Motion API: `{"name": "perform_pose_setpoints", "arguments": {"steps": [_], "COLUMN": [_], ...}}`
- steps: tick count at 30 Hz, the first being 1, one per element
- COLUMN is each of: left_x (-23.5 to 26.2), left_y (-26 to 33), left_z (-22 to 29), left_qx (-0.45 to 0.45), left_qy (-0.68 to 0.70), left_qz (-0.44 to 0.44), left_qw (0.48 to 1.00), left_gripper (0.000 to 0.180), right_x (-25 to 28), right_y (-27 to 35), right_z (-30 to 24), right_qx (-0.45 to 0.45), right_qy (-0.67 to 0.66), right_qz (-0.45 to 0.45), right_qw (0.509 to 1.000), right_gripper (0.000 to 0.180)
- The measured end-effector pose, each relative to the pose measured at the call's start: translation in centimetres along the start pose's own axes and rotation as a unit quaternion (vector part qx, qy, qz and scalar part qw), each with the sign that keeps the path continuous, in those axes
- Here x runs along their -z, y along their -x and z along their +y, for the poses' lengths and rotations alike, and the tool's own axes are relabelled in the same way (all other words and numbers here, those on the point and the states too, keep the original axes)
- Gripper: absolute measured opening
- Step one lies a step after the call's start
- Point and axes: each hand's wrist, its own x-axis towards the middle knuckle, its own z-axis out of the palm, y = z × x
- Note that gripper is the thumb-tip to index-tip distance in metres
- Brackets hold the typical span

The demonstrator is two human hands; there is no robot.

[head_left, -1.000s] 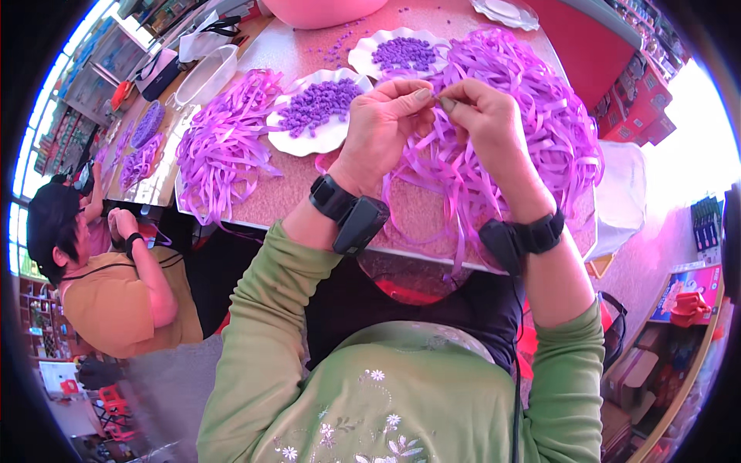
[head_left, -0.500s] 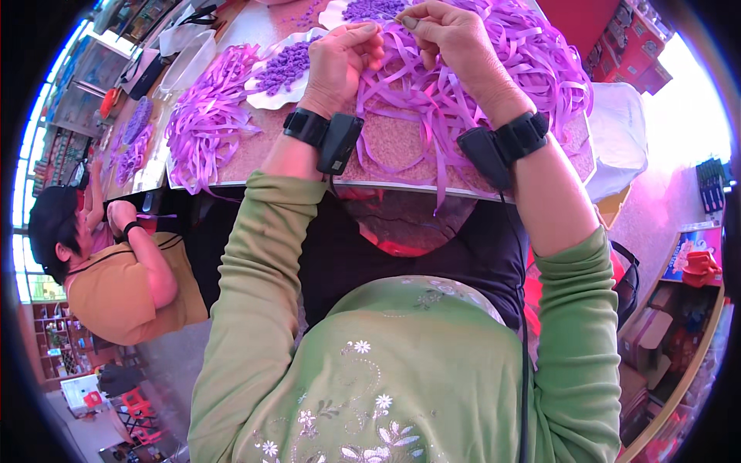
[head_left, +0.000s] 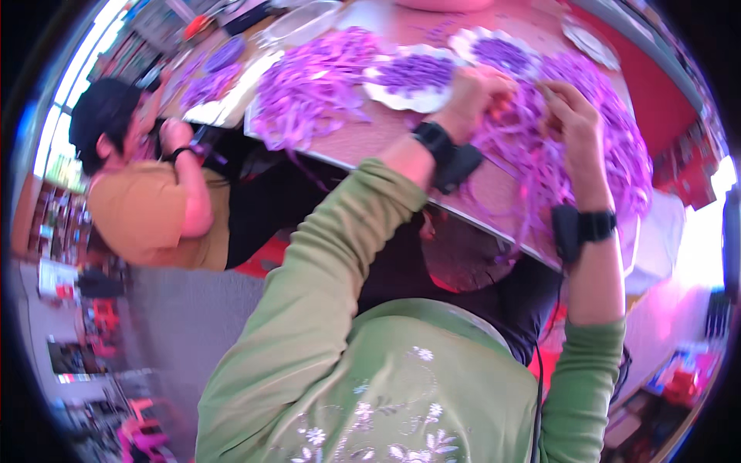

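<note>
My left hand is closed, its fingertips pressed together on a purple ribbon beside a scalloped white plate. Small purple pieces, perhaps knotted ribbon, cover that plate. To its right, my right hand has thumb and fingers bent into a pinch; blur hides what lies between the tips. Below and around both hands spreads a large heap of purple ribbons, some strands hanging over the table's front edge. A second white plate with similar purple pieces stands just behind my hands.
Another ribbon pile lies at the table's left. A clear plastic tray, a pink basin and a white plate stand farther back. A co-worker in a tan top sits at left. A white bag is at right.
My view has turned, so table and hands appear farther right. My hands are a little farther apart, the right one lower, fingers still pinched. The co-worker stays seated at left.
</note>
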Motion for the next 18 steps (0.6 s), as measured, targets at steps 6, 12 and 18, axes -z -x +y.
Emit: {"name": "perform_pose_setpoints", "arguments": {"steps": [6,12,18], "left_x": [0.0,-0.2,-0.2], "left_y": [0.0,-2.0,-1.6], "left_z": [0.5,-1.6,-2.1], "left_qx": [-0.025,-0.092,-0.143], "left_qy": [-0.024,-0.045,-0.099], "left_qz": [0.033,0.053,0.080], "left_qw": [0.999,0.993,0.982], "left_gripper": [0.011,0.009,0.004], "right_x": [-0.3,-0.2,-0.6], "right_y": [-0.3,-0.7,-0.6], "right_z": [0.9,2.1,2.1], "right_qx": [-0.020,-0.024,-0.042], "right_qy": [-0.005,0.006,0.020], "right_qz": [-0.029,-0.038,-0.026], "right_qw": [0.999,0.999,0.999], "right_gripper": [0.021,0.018,0.019]}}
